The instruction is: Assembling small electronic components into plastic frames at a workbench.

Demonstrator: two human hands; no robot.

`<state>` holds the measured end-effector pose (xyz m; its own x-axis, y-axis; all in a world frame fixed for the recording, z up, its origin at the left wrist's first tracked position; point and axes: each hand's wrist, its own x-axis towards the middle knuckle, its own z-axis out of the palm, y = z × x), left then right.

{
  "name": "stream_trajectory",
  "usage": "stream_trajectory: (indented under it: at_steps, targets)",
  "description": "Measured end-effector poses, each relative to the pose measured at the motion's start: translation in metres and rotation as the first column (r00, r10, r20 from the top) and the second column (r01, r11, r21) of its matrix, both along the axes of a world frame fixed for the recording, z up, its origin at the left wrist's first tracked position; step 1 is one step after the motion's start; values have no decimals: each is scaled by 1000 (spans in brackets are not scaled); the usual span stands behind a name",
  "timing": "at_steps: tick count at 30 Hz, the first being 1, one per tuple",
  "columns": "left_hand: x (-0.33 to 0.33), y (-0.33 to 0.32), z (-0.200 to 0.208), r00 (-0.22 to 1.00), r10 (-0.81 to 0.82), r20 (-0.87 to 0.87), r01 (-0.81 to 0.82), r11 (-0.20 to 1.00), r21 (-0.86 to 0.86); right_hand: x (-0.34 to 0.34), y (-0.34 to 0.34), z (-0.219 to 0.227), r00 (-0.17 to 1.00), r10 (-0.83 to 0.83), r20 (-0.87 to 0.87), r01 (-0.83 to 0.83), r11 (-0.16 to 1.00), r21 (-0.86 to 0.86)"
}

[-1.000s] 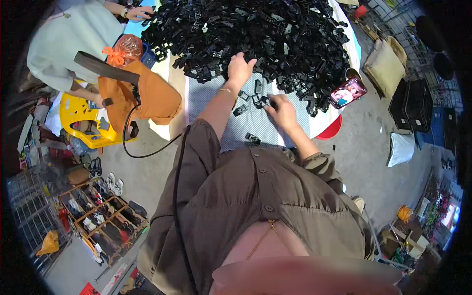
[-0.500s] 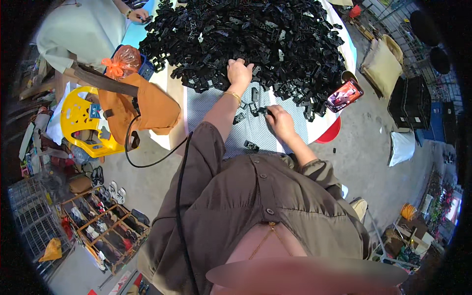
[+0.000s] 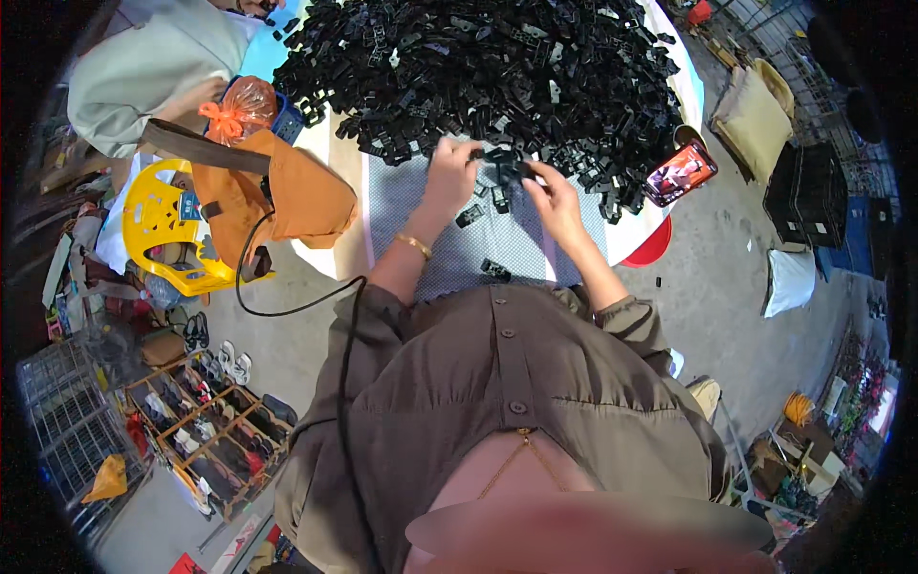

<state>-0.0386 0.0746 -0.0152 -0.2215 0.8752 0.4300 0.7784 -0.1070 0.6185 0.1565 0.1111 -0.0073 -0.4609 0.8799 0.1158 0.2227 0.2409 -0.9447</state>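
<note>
A large heap of small black plastic parts (image 3: 478, 77) covers the far side of the table. At its near edge, my left hand (image 3: 449, 182) pinches a small black plastic part between thumb and fingers. My right hand (image 3: 557, 206), just to the right, is closed on another black plastic part (image 3: 523, 170); the fingertips partly hide it. The two hands are close together but apart. Between and below them, loose black parts (image 3: 469, 215) lie on a grey patterned cloth (image 3: 406, 206). One more black part (image 3: 494, 270) rests near the table's front edge.
A phone (image 3: 681, 174) leans at the heap's right edge, above a red basin (image 3: 650, 244). On the left are an orange bag (image 3: 311, 201), a yellow chair (image 3: 158, 230) and a blue basket (image 3: 287, 120). Another person's sleeve (image 3: 158, 67) is at far left. A black cable (image 3: 296, 314) hangs beside me.
My left hand has drawn back from the heap toward me, now with a part in its fingers. My right hand has moved up toward the heap's edge. The co-worker's hand has shifted up.
</note>
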Motion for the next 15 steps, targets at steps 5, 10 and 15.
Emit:
stream_trajectory:
  at_steps: [5,10,15]
  targets:
    - [9,-52,28,639,107,762,296,880,-372,-21,-12,24,974,227,-22,-225,971,80]
    - [6,-81,29,451,77,889,330,911,-246,-22,-33,35,959,277,65,-282,955,93]
    - [14,-97,33,436,130,890,329,898,-293,-25,-54,30,977,194,94,-208,961,182]
